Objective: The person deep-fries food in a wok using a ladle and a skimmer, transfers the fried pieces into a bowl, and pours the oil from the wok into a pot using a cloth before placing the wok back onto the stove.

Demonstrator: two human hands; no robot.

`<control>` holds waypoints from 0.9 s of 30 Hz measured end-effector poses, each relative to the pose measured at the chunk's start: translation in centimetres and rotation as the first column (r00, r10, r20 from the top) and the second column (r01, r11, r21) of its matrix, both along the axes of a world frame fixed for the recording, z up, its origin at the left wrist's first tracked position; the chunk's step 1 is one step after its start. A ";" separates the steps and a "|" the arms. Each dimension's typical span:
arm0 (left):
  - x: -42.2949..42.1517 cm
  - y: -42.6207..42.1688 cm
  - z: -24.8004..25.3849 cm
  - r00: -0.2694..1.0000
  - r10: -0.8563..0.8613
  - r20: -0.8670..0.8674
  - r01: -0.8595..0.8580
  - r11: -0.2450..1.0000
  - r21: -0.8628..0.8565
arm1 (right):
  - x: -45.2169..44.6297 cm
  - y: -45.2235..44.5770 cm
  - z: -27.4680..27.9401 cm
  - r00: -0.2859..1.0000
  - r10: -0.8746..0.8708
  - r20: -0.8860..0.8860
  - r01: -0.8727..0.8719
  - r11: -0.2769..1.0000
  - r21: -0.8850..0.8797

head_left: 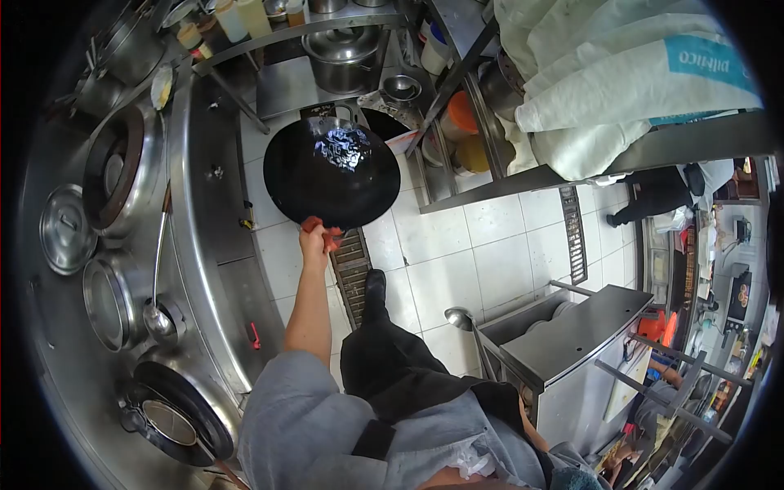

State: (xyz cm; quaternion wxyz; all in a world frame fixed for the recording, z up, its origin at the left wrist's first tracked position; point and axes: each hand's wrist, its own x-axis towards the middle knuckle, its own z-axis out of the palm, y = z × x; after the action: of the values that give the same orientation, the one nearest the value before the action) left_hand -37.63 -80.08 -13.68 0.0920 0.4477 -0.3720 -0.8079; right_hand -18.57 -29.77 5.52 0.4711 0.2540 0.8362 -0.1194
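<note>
My left hand reaches forward with its fingers closed round a red cloth at the near rim of a large black wok. The wok is held out over the tiled floor, its inside facing me, with bright reflections near its far side. My right hand is hidden; only part of that forearm shows beside my dark apron. Near it a metal ladle points forward, its handle running back towards my body. Whether my right hand holds the ladle, I cannot tell.
On the left, a steel stove counter carries pots, lids and another long ladle. A lidded pot stands beyond the wok. To the right are a steel cabinet and a shelf with white sacks. Another person stands farther off.
</note>
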 end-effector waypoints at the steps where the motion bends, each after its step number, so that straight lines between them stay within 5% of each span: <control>1: -1.8 -0.5 -0.4 0.999 -0.036 0.027 0.037 0.999 -0.033 | 0.3 0.3 -1.0 1.000 -0.011 0.004 0.011 1.000 0.003; 5: -9.3 -2.5 -2.5 0.987 -0.143 0.068 0.148 0.985 -0.088 | 3.6 3.1 -5.9 0.995 0.092 -0.033 -0.093 0.995 -0.027; 9: -17.3 -1.9 0.9 0.974 -0.029 0.224 0.081 0.970 -0.229 | 2.3 1.1 -3.1 0.999 -0.015 -0.035 0.014 1.000 -0.027; 12: -21.9 -2.8 1.5 0.926 -0.132 0.353 0.223 0.947 -0.232 | 1.6 -0.1 -0.6 0.995 -0.087 -0.058 0.084 0.995 -0.044; 14: -24.0 -2.7 1.3 0.785 -0.155 0.600 0.431 0.832 -0.350 | 1.6 -0.4 0.5 0.989 -0.124 -0.079 0.120 0.991 -0.053; 18: -24.2 -1.0 5.8 0.730 -0.236 0.642 0.563 0.740 -0.368 | 2.3 -1.0 1.9 0.966 -0.217 -0.137 0.208 0.975 -0.076; 19: -23.8 -1.7 4.7 0.591 -0.315 0.743 0.805 0.285 -0.520 | 2.7 -1.4 2.4 0.949 -0.260 -0.176 0.248 0.965 -0.088; 20: -24.1 -2.1 1.0 0.912 -0.210 0.353 0.348 0.851 -0.394 | 3.0 -1.6 2.6 0.925 -0.305 -0.225 0.288 0.952 -0.107; 21: -23.0 -1.1 3.4 0.895 -0.249 0.369 0.375 0.869 -0.323 | 3.5 -1.9 2.8 0.896 -0.346 -0.279 0.325 0.938 -0.118; 22: -22.9 -1.7 0.9 0.974 -0.111 0.196 0.144 0.976 -0.162 | 5.7 0.7 -0.8 0.942 -0.202 -0.268 0.167 0.974 -0.150; 23: -22.1 -2.2 -0.6 0.993 -0.085 0.078 0.091 0.993 -0.081 | 5.8 1.2 -1.3 0.905 -0.270 -0.328 0.233 0.961 -0.148; 25: -20.4 -3.9 -3.2 0.993 -0.116 0.029 0.117 0.993 -0.015 | 5.4 1.9 -2.1 0.981 -0.181 0.062 0.186 0.979 -0.084; 26: -18.6 -4.1 -2.9 0.988 -0.125 -0.091 0.135 0.985 0.112 | 7.5 3.2 -4.5 0.987 0.004 -0.161 -0.017 0.997 -0.077; 27: -17.0 -3.5 -2.0 0.985 -0.105 -0.137 0.128 0.977 0.172 | 7.4 3.6 -4.7 0.980 -0.023 -0.196 0.007 0.996 -0.084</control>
State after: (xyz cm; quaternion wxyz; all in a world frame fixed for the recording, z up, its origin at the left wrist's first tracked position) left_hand -54.60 -83.59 -15.65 0.0272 0.3792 -0.3163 -0.8692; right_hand -11.17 -26.21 0.79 0.3955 0.2273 0.8711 -0.1822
